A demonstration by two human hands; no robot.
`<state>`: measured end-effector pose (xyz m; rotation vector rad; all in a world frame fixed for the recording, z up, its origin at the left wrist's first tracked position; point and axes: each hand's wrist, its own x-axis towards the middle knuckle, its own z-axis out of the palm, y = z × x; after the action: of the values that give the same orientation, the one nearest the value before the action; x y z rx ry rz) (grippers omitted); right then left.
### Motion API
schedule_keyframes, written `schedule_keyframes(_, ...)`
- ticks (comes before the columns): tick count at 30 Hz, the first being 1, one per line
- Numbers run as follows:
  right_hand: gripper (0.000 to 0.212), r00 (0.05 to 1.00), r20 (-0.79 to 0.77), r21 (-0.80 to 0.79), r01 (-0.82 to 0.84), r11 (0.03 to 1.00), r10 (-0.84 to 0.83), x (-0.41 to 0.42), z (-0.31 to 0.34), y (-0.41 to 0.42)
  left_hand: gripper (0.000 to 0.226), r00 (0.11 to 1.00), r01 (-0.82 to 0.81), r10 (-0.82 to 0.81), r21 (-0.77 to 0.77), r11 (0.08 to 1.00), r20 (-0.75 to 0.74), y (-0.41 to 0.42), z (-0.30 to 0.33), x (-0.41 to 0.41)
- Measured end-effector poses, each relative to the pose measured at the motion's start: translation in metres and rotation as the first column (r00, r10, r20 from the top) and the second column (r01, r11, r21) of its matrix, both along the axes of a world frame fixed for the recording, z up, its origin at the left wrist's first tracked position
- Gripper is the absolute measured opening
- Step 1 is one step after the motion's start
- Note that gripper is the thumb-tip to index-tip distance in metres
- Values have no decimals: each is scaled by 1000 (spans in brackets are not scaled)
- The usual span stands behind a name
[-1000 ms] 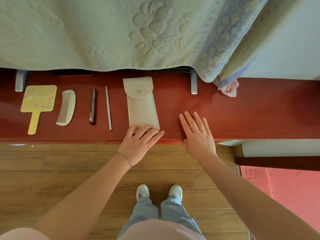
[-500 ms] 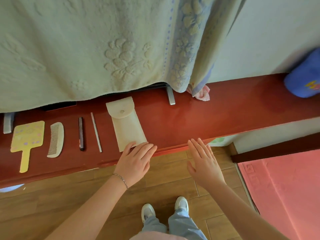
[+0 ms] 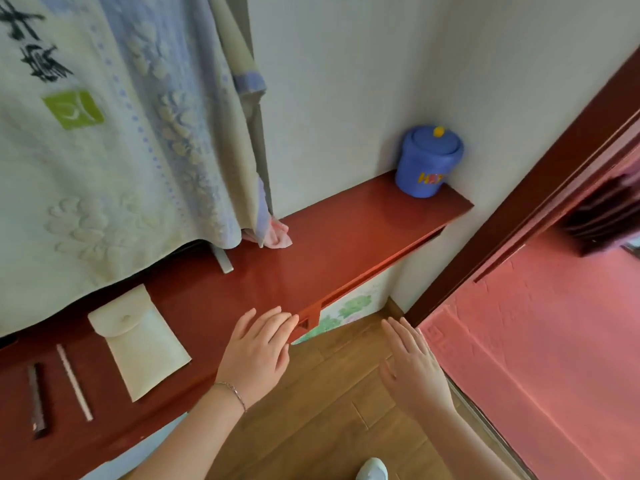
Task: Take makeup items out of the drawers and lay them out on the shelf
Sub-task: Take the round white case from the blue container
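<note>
A cream snap pouch (image 3: 138,341) lies on the red shelf (image 3: 346,230) at lower left. Beside it to the left lie a thin pale stick (image 3: 74,386) and a dark pencil-like stick (image 3: 36,400). My left hand (image 3: 258,355) is flat with straight fingers over the shelf's front edge, to the right of the pouch and holding nothing. My right hand (image 3: 414,368) hovers open above the wooden floor, off the shelf. No drawer can be made out.
A blue lidded jar (image 3: 427,161) stands at the shelf's far right end in the corner. A pale towel (image 3: 114,161) hangs over the shelf's back, with a pink cloth (image 3: 277,233) under its edge. A dark door frame (image 3: 540,181) and pink mat (image 3: 540,341) lie right.
The view has swung right, so the mirror and comb have left the frame. My left hand slid off the pouch to the shelf's edge. My right hand came off the shelf and moved right.
</note>
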<state>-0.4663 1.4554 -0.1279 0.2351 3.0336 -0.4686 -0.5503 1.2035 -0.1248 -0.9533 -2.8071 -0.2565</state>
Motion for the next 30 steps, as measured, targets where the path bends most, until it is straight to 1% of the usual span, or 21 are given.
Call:
schedule_keyframes(4, 66, 1000, -7, 12, 20, 1000, -20, 2, 10, 30, 43, 999, 39, -38, 31, 999, -4, 32, 10, -5)
schedule_keyframes(9, 64, 999, -21, -34, 27, 999, -27, -6, 17, 71, 44, 999, 42, -42, -2, 999, -9, 74, 16, -7)
schedule_keyframes(12, 59, 999, -43, -57, 9, 998, -12, -15, 23, 95, 39, 999, 45, -45, -24, 999, -16, 99, 18, -7)
schedule_keyframes(15, 56, 997, -69, -75, 15, 997, -20, -23, 28, 119, 48, 1000, 19, -18, -48, 999, 12, 123, 19, -9)
schedule_keyframes(22, 57, 996, -86, -95, 8, 995, -16, -39, 31, 171, 47, 1000, 13, -13, -26, 1000, -9, 182, 22, -20)
schedule_keyframes(27, 57, 993, -113, -104, 16, 994, -28, -59, 32, 197, 45, 999, 34, -34, 9, 999, -19, 216, 23, -42)
schedule_keyframes(30, 56, 992, -122, -114, 22, 993, -36, -76, 29, 212, 36, 998, 42, -41, 23, 999, -40, 235, 21, -63)
